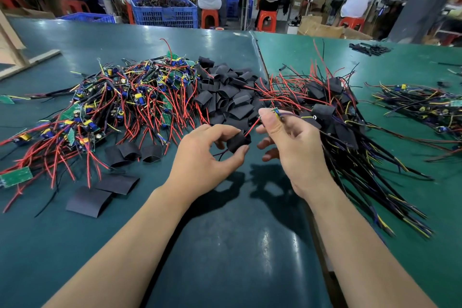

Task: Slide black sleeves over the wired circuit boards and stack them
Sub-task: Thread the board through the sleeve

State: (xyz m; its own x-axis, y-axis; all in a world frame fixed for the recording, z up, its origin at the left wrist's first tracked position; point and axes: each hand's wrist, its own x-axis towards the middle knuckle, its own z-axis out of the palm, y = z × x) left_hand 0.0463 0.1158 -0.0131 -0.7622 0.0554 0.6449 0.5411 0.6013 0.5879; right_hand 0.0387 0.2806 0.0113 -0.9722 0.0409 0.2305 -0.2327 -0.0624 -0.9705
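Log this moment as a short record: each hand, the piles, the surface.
left hand: pinches a black sleeve, red wire running through it
right hand: pinches a wired board
bare boards pile: left
loose sleeves pile: centre
sleeved stack: right
table: green mat

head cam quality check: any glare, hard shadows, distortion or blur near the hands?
Head view: overhead glare streaks on the green mat near the bottom centre; hard shadows of both hands fall on the mat just below them; wide-angle bowing bends the table edges and the far benches; the left hand and its black sleeve look sharp, the board pinched in the right hand is slightly soft.
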